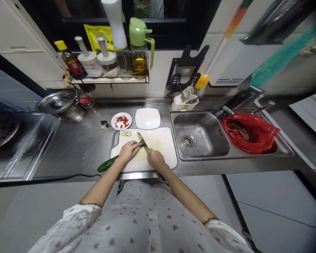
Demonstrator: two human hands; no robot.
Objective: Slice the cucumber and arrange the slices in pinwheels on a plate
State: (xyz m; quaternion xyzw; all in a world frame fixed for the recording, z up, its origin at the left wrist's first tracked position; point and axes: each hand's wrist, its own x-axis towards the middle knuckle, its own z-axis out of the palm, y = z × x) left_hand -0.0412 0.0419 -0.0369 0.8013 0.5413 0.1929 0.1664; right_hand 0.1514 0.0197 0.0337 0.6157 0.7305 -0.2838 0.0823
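Note:
My left hand (129, 151) is closed over a dark green cucumber (107, 164), which sticks out past the left edge of the white cutting board (163, 154). In my right hand (156, 160) is the handle of a knife (143, 141), its blade close to the left fingertips at the cucumber's cut end. Several pale cucumber slices (126, 134) lie at the back left of the board. Behind it stand a white plate with chopped red pieces (121, 121) and a bare white square plate (147, 118). Whether the blade is in the cucumber is hard to see.
A steel sink (201, 133) lies right of the board, with a red plastic bag (250, 133) beside it. Cucumber scraps (104, 124) and a lidded pot (61, 105) are at left. Above hangs a rack (113, 80) of seasoning jars and bottles.

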